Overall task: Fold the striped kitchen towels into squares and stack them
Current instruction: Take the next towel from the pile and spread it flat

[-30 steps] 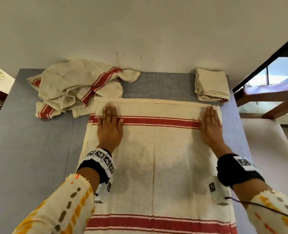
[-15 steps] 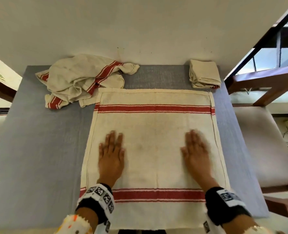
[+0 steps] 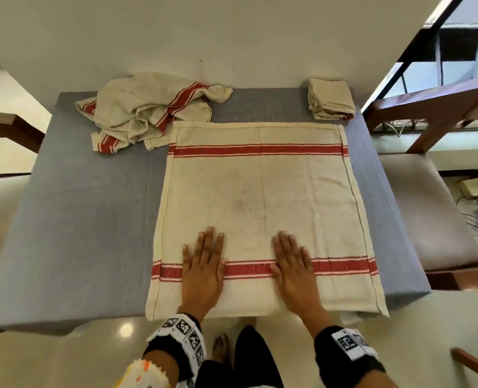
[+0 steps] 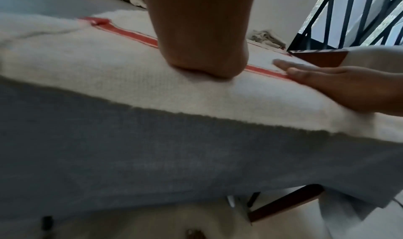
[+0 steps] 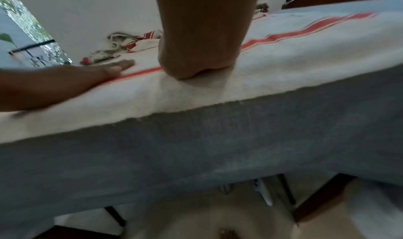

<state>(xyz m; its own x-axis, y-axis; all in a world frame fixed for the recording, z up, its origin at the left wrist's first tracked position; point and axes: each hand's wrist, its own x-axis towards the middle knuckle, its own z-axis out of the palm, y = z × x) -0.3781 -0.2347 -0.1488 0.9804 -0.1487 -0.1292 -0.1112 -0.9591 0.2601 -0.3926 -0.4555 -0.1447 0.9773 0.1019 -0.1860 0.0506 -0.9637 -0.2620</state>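
both flat palms, left hand (image 3: 202, 271) and right hand (image 3: 293, 268), have slid from far stripe to near edge of the spread towel (image 3: 260, 197) on the grey table (image 3: 78, 205); smoothing likely done, folding next.

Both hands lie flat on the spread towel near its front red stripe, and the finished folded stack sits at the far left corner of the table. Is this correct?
Not quite. In the head view the folded stack sits at the far right corner of the table; the far left holds a crumpled pile of towels. The rest holds: the left hand and right hand lie flat on the spread towel, near its front red stripe.
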